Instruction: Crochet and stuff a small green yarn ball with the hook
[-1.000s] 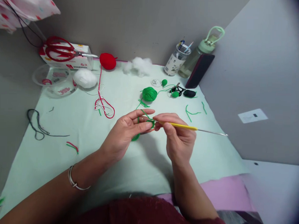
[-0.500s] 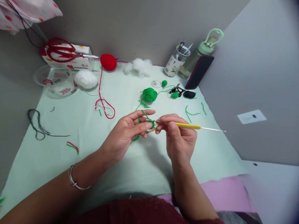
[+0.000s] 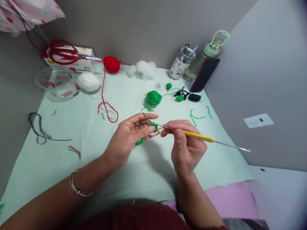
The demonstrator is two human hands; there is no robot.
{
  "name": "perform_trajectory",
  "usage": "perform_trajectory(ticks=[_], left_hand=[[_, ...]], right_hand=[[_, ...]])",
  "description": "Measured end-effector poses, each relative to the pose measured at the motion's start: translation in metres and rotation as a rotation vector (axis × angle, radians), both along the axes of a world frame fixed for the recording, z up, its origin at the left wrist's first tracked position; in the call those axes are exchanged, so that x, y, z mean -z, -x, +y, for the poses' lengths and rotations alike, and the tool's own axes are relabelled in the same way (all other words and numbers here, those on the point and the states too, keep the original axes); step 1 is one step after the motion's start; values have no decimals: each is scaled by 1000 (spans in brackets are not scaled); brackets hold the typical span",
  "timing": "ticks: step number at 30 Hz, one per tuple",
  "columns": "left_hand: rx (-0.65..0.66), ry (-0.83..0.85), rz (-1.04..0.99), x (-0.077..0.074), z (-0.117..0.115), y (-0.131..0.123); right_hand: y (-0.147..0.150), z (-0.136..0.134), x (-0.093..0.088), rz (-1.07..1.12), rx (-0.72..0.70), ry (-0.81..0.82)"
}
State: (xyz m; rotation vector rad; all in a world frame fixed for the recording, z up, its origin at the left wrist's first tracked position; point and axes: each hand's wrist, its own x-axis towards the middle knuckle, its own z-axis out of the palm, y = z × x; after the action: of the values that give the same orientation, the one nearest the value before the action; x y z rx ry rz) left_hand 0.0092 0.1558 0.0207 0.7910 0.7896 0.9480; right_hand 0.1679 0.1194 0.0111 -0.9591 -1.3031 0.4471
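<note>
My left hand (image 3: 131,134) pinches a small green crochet piece (image 3: 154,127) between thumb and fingers, its index finger stretched out with green yarn looped over it. An orange clip or marker (image 3: 156,133) hangs beside the piece. My right hand (image 3: 186,143) is closed on a crochet hook (image 3: 198,136) with a yellow handle and a metal hook at each end. The hook's left tip meets the green stitches; its other end points right and slightly down. Behind my hands lies the green yarn ball (image 3: 153,98), and its strand runs to my left hand.
A red yarn ball (image 3: 111,64) and a white yarn ball (image 3: 88,81) lie at the back left, near red scissors (image 3: 62,53) on a box. White stuffing (image 3: 142,70), a pen cup (image 3: 180,64), a bottle (image 3: 200,59) and a dark phone-like slab (image 3: 204,75) line the back.
My right hand has shifted a little right and down, and the hook has tilted and drawn rightward from the green piece. My left hand has barely moved.
</note>
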Motion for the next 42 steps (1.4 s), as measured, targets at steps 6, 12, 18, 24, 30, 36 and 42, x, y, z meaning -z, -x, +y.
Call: perform_trajectory(ticks=[6, 12, 18, 24, 30, 36, 42], left_hand=[[-6, -33, 21, -2, -1, -1], [60, 124, -98, -8, -2, -2], [50, 132, -76, -7, -5, -5], [56, 144, -92, -7, -8, -7], [76, 196, -146, -10, -9, -9], [7, 119, -115, -1, -12, -9], [-74, 72, -77, -3, -9, -9]], right_hand=[[2, -1, -1, -68, 0, -4], [2, -1, 4, -152, -4, 1], [1, -2, 5, -228, 20, -24], [5, -3, 11, -424, 175, -144], [1, 1, 9, -142, 21, -14], [5, 0, 12, -247, 86, -63], [4, -5, 11, -290, 61, -94]])
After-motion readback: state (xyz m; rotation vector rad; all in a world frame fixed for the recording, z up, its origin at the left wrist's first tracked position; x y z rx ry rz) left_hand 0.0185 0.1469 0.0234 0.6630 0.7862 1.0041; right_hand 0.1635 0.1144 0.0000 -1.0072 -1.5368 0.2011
